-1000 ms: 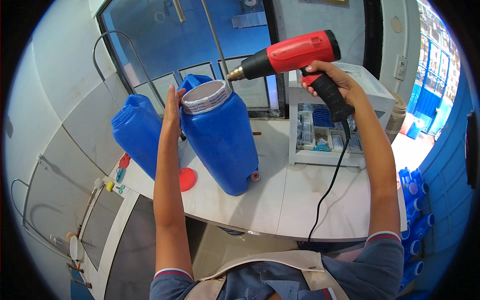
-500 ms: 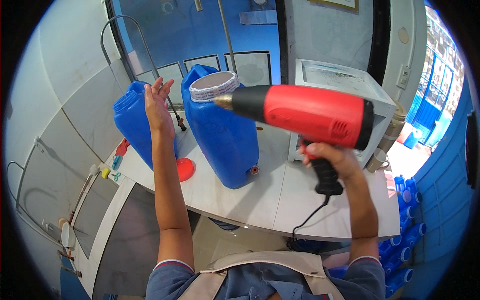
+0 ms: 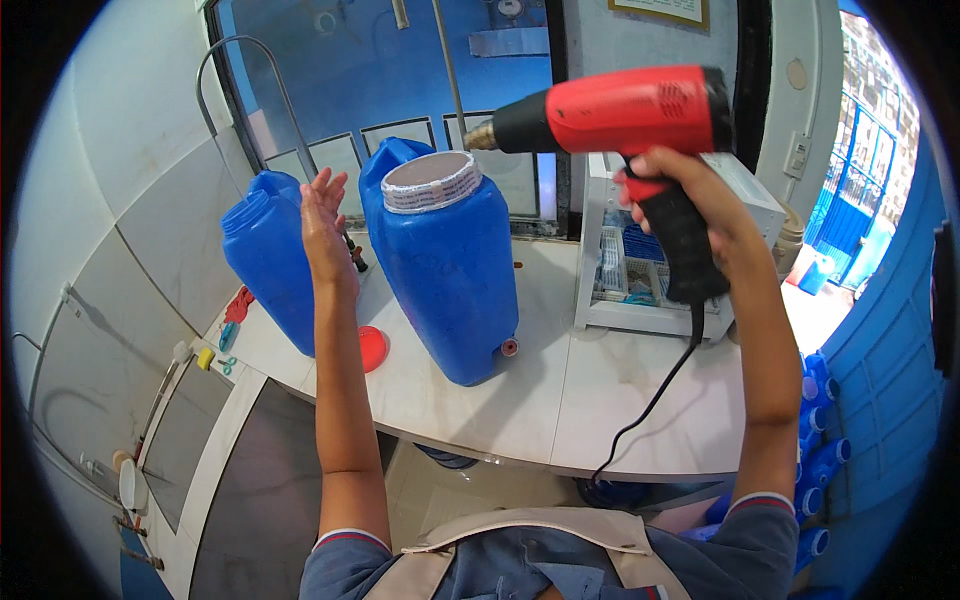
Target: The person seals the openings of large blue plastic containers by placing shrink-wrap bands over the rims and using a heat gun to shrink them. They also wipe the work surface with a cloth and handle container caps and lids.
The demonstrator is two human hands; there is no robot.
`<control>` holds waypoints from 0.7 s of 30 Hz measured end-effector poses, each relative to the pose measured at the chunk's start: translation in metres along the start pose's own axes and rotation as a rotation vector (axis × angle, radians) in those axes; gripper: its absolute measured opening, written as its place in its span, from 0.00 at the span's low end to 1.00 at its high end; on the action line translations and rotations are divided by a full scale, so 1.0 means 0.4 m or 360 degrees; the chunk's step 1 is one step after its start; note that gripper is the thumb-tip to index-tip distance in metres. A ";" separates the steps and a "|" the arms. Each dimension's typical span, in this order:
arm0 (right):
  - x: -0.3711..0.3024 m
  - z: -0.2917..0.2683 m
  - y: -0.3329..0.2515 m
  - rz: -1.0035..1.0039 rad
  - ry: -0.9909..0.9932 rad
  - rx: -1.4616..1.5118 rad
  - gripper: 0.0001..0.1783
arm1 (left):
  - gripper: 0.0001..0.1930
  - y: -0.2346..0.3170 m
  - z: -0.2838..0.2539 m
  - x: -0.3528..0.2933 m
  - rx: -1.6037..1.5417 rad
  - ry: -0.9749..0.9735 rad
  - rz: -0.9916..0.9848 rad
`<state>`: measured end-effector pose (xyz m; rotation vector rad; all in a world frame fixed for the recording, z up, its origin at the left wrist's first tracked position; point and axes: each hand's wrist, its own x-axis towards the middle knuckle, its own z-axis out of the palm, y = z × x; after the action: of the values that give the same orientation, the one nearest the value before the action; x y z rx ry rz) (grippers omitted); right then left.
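My right hand (image 3: 685,205) is wrapped round the black handle of a red and black heat gun (image 3: 630,110). Its metal nozzle (image 3: 482,136) points left, just above the right side of the neck of a tall blue jug (image 3: 440,270). Round that neck runs a white printed plastic band (image 3: 432,188); the cap on top is pale. My left hand (image 3: 328,225) is raised left of this jug, fingers stretched and apart, holding nothing. Behind my left forearm stands a second blue jug (image 3: 265,255) with an uncovered screw neck. A red round lid (image 3: 371,348) lies on the counter between them.
Both jugs stand on a white counter (image 3: 520,400). A white cabinet (image 3: 640,315) with small baskets is at the right rear. The heat gun's black cord (image 3: 655,405) hangs over the front edge. Scissors (image 3: 227,365) and a yellow sponge (image 3: 206,358) lie left. Several blue jugs (image 3: 820,460) are stacked at right.
The heat gun has risen in my right hand, its nozzle moving from the band's side to above its rim. My left hand stays beside the jug, shifted slightly.
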<state>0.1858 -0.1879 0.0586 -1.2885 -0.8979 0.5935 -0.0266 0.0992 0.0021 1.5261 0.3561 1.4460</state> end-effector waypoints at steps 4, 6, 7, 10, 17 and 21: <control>0.082 0.047 -0.039 0.0084 -0.0097 0.0007 0.19 | 0.36 -0.016 0.014 0.008 0.0028 -0.0023 -0.0011; 0.101 0.071 -0.038 0.0064 -0.0173 -0.0026 0.19 | 0.37 -0.022 0.020 0.022 0.0029 -0.0027 -0.0001; 0.109 0.080 -0.040 0.0049 -0.0211 -0.0046 0.19 | 0.37 -0.030 0.016 0.035 0.0057 -0.0031 0.0014; 0.104 0.076 -0.029 -0.0048 -0.0178 -0.0156 0.17 | 0.38 -0.048 0.022 0.083 0.0264 -0.0205 0.0032; 0.130 -0.174 -0.029 -0.0308 0.0441 -0.0933 0.17 | 0.45 -0.013 0.168 0.170 0.1577 -0.1212 -0.0035; 0.162 -0.349 -0.022 -0.0328 0.0551 -0.1879 0.14 | 0.48 -0.037 0.218 0.188 0.1863 -0.1409 -0.0066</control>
<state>0.3366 -0.2147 0.0781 -2.2040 -1.0938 -0.4309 0.0754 0.1255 0.0510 2.8479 0.7179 0.2978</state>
